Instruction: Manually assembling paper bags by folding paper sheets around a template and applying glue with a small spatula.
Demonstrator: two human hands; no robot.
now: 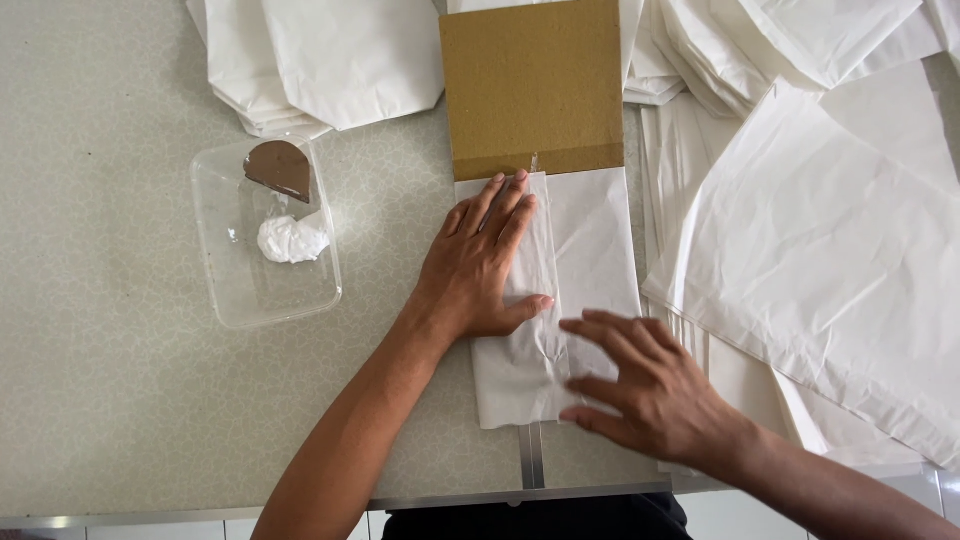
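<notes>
Seen from above, near the front edge of the worktop point(110, 400), two bare hands are pressing on a folded white paper sheet point(575, 260). The right hand point(650, 385) is lying open, fingers spread flat over the sheet's lower right part. The left hand point(485, 265) is also lying open and flat, palm down along the folded left flap, fingertips reaching the edge of a brown cardboard board point(535, 85) that the paper is wrapping. The left flap is already lying folded over; the lower end of the sheet looks still unfolded. Farther left, a clear plastic tray point(215, 280) is holding a lump of white paste point(290, 240) and a brown scraper point(280, 168). Along the back and right edges, stacks of white paper point(820, 230) are lying fanned out.
</notes>
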